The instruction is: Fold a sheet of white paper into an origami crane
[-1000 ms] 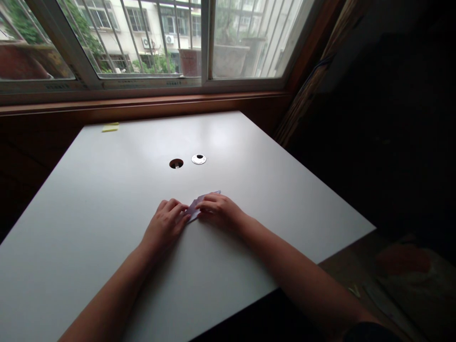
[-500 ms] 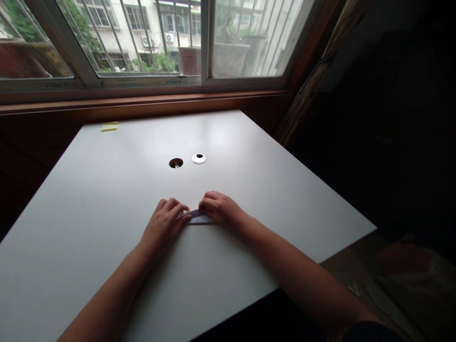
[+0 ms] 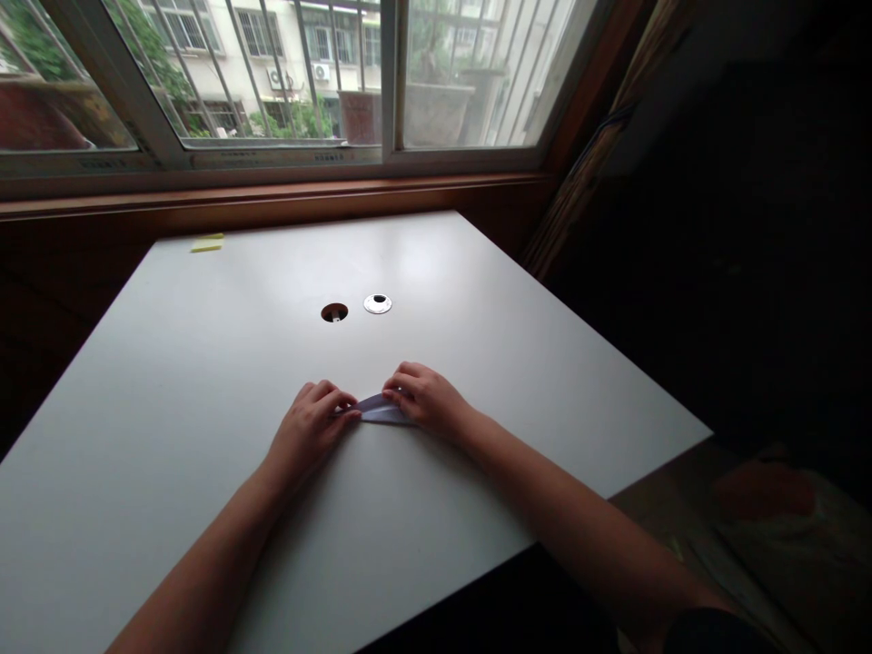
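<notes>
Daylight is coming through a barred window (image 3: 390, 82) onto a white table (image 3: 136, 427). Left hand (image 3: 312, 420) is pinching the left end of a folded paper (image 3: 382, 411), thumb against fingers. Right hand (image 3: 428, 396) is gripping the right part, fingers curling over its far edge. Paper is sitting between the two hands, near the middle of the table.

Progress, my read: folding is partway. At least one fold is showing; layers are gaping between the hands, so that crease isn't looking pressed flat. Fold count and finished shape: can't tell, hands are covering both ends.

Farther out, a round hole (image 3: 334, 312) and a round cap (image 3: 377, 310) are sitting side by side; a yellow pad (image 3: 207, 243) is lying near the far-left corner.
</notes>
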Action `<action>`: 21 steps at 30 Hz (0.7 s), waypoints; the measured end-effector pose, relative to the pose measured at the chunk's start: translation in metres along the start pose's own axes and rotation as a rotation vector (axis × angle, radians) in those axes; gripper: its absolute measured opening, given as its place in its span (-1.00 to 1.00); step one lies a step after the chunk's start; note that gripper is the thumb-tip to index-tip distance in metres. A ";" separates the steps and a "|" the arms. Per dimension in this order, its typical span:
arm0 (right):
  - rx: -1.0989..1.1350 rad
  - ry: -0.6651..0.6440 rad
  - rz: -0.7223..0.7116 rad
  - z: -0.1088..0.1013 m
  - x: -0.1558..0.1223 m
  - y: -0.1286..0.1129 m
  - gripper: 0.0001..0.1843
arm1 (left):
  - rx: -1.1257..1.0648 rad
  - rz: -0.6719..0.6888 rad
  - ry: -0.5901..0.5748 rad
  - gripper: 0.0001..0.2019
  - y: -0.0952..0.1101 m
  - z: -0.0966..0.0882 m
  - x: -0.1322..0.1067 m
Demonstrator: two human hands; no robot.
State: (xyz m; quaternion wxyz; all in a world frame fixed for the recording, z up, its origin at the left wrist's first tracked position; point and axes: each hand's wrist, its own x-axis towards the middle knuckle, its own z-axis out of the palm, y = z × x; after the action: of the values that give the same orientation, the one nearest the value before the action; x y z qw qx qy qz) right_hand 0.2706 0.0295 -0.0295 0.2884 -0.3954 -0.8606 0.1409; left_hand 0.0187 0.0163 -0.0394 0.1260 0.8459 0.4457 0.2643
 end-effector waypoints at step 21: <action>-0.143 -0.011 -0.133 0.003 -0.004 -0.010 -0.74 | 0.092 0.136 -0.163 -0.83 0.000 -0.022 0.007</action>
State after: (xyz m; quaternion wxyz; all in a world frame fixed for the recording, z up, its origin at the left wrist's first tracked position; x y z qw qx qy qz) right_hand 0.2650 0.0200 -0.0283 0.2636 -0.3560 -0.8944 0.0617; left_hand 0.0101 0.0214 -0.0190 0.1045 0.8979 0.3871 0.1817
